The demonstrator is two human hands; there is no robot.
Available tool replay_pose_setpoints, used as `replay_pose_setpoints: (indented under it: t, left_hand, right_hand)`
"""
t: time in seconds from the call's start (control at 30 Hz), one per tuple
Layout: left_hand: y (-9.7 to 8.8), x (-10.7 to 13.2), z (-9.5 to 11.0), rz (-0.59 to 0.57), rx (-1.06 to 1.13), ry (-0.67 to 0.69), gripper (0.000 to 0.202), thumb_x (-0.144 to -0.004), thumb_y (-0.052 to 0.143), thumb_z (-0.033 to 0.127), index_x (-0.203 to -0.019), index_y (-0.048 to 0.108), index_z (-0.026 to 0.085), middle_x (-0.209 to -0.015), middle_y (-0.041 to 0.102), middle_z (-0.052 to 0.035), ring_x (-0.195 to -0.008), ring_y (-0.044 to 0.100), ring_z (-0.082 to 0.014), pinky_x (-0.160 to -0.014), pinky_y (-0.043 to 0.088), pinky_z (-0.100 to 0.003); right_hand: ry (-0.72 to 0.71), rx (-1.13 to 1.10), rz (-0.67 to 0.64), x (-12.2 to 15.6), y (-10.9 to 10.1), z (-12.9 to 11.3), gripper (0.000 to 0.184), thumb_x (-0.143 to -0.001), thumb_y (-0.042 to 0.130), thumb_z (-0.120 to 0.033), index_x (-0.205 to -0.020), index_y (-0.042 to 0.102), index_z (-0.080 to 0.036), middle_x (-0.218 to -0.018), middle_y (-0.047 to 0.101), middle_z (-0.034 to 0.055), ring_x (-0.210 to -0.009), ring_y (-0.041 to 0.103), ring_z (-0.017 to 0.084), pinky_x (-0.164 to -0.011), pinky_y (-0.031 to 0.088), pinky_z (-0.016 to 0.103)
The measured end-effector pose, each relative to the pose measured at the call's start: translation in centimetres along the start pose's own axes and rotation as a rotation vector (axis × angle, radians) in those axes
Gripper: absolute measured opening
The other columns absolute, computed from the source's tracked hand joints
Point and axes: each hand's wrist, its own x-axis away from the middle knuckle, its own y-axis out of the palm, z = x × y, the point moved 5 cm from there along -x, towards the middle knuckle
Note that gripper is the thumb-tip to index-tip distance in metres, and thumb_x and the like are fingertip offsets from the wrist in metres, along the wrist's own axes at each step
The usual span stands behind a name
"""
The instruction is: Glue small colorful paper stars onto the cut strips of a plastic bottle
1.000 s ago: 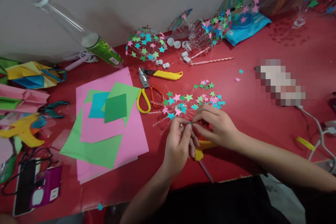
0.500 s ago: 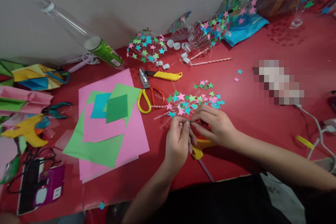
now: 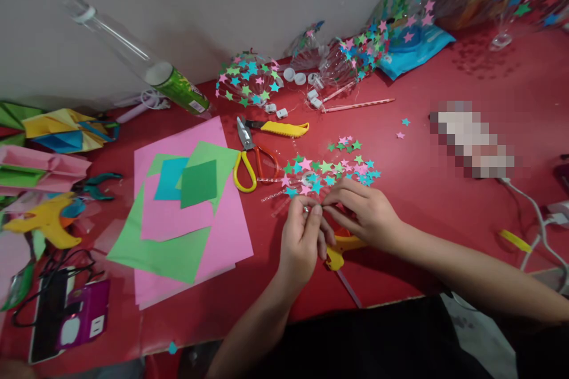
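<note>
My left hand (image 3: pixel 300 243) and my right hand (image 3: pixel 368 210) meet fingertip to fingertip above the red table (image 3: pixel 275 323). Both are closed in a pinch on something tiny, mostly hidden by the fingers. Just beyond them lie paper stars (image 3: pixel 326 166) in pink, green and blue, some on clear plastic strips (image 3: pixel 273 195). Beneath my right hand rests a yellow glue gun (image 3: pixel 336 257), partly covered, with a pale glue stick (image 3: pixel 349 290) poking out toward the table's front edge. Scissors (image 3: pixel 244 170) with yellow and orange handles lie to the left of the stars.
Coloured paper sheets (image 3: pixel 231 243) are stacked on the left. A yellow cutter knife (image 3: pixel 284 128) lies behind the scissors. Along the wall stand a tall clear bottle (image 3: pixel 178 89) and star-covered plastic decorations (image 3: pixel 249 80). A white cable (image 3: pixel 536 207) runs down the right side.
Almost nothing differs. Both hands stay pinched together at the same spot, with only a slight shift of the fingers.
</note>
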Motion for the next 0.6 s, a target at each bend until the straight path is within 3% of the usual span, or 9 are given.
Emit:
replay_pose_setpoints:
  t: [0.6]
  left_hand:
    - [0.01,-0.08,0.14,0.046,0.006,0.045,0.029,-0.093,0.050,0.049,-0.090,0.041,0.021,-0.043,0.051,0.0104,-0.027,0.034,-0.0042,-0.031,0.021,-0.013]
  right_hand:
    - [-0.026,0.051,0.003,0.17,0.20,-0.24,0.015,-0.096,0.050,-0.021,-0.092,0.063,-0.014,-0.086,0.067,0.0085,-0.079,0.065,0.016,-0.067,0.055,0.026]
